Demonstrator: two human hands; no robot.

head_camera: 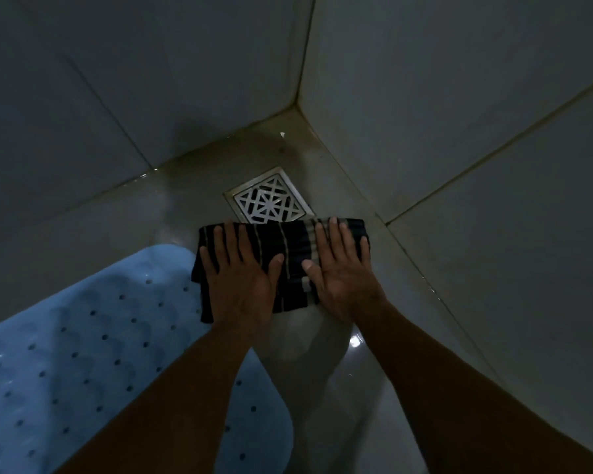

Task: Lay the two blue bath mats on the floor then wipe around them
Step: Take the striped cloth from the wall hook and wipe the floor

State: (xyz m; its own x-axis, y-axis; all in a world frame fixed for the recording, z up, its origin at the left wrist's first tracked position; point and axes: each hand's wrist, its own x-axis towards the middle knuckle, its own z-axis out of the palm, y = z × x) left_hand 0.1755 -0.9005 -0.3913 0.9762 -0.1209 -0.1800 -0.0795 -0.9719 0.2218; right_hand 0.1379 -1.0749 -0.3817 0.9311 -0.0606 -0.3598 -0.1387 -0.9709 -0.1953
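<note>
A light blue bath mat (93, 350) with small round holes lies flat on the wet floor at the lower left. Only this one mat is in view. A dark striped cloth (288, 254) is spread on the floor just beyond the mat's far corner. My left hand (240, 278) presses flat on the cloth's left part with fingers straight and spread. My right hand (339, 268) presses flat on the cloth's right part, thumb pointing inward. The cloth's far edge touches the floor drain.
A square metal floor drain (269, 198) sits in the corner beyond the cloth. Tiled walls (459, 114) meet at a corner at the back and close in on the left and right. The glossy floor (339, 388) between mat and right wall looks wet.
</note>
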